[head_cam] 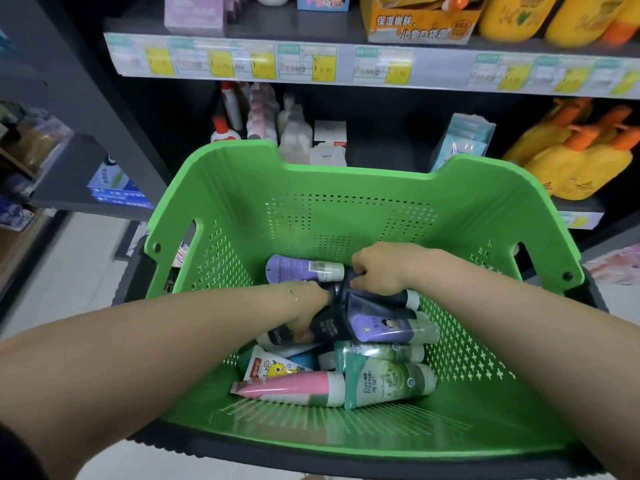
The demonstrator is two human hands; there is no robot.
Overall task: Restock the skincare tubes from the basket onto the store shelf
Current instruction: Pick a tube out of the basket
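Basket (346, 209) of tubes (388, 382), left hand (306, 306) and right hand (381, 268) gripping dark tubes (329, 327)

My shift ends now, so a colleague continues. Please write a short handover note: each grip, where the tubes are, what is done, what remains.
Left grip: down in the green basket, holds a black tube.
Right grip: also in the basket, holds a dark tube with a white cap.
Other tubes: piled on the basket floor.
Done: nothing lifted out yet.
Remaining: move every tube to the shelf behind the basket.
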